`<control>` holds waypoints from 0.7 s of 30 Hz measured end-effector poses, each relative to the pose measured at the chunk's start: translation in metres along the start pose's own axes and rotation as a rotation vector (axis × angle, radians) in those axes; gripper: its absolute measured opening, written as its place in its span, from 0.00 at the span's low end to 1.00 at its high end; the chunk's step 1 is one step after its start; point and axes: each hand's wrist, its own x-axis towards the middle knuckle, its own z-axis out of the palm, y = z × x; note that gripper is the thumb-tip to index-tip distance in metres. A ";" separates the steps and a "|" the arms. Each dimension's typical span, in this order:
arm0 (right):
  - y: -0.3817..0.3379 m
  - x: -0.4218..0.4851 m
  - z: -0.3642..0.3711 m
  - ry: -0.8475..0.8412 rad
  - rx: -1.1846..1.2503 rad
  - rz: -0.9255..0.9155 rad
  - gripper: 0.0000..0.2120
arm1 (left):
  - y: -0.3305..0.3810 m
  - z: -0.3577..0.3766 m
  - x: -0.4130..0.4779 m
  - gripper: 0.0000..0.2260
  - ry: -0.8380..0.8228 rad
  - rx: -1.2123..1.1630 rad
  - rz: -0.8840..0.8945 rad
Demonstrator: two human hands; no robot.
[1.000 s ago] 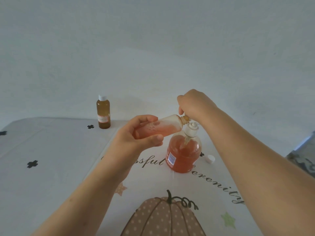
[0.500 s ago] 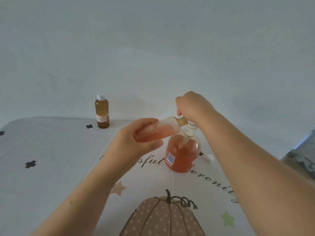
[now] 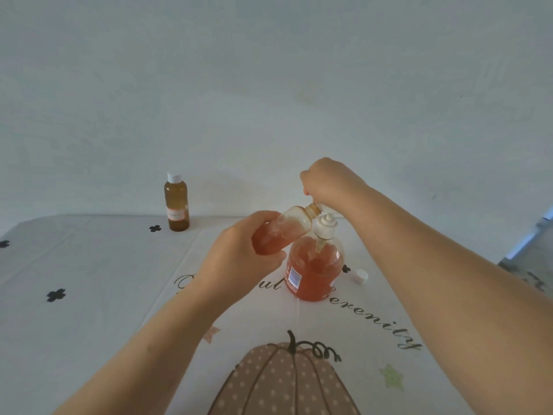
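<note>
Evidently the small bottle (image 3: 287,232) was the thing in hand. The left grip (image 3: 239,259) was wrapped round its lower half with the thumb underneath, holding it tilted above the counter (image 3: 89,265), its open neck right against the pump head (image 3: 324,226) of the pump bottle (image 3: 314,271). It looked like light, thin-walled plastic, partly filled with orange liquid and foam. It was probably squeezable, and slippery if soap ran down the neck, so the broad middle of the body seemed the best place to hold, clear of the threads.

The right grip (image 3: 326,181) hung curled, knuckles up, just above and behind the pump head — its fingertips were hidden, so whether it pinched the nozzle could not be told. The pump bottle stood upright, heavier and bottom-weighted, though a sideways push at its top might tip it.

Room lay open to the left and front. A loose white cap (image 3: 361,276) lay just right of the pump bottle, and an amber bottle (image 3: 177,205) stood well apart at the back left — near the counter's far edge.
</note>
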 end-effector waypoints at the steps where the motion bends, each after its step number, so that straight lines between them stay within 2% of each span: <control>1: 0.001 0.003 0.000 -0.013 0.029 -0.006 0.13 | 0.000 0.001 0.001 0.19 -0.009 -0.007 -0.006; 3: 0.004 0.007 -0.002 -0.047 0.094 -0.021 0.14 | 0.000 0.002 0.002 0.18 -0.019 -0.025 -0.011; 8: 0.012 0.003 -0.015 -0.037 0.222 -0.078 0.07 | -0.001 0.007 0.006 0.18 -0.011 -0.080 -0.021; 11: 0.013 0.005 -0.011 -0.007 0.141 -0.079 0.11 | -0.001 0.011 0.004 0.19 0.021 -0.095 -0.018; 14: 0.013 0.004 -0.001 0.012 0.067 -0.089 0.07 | -0.002 0.015 -0.001 0.20 0.081 -0.068 0.003; 21: 0.011 -0.007 -0.004 0.093 0.003 -0.065 0.10 | -0.006 0.023 -0.008 0.21 0.211 0.016 0.055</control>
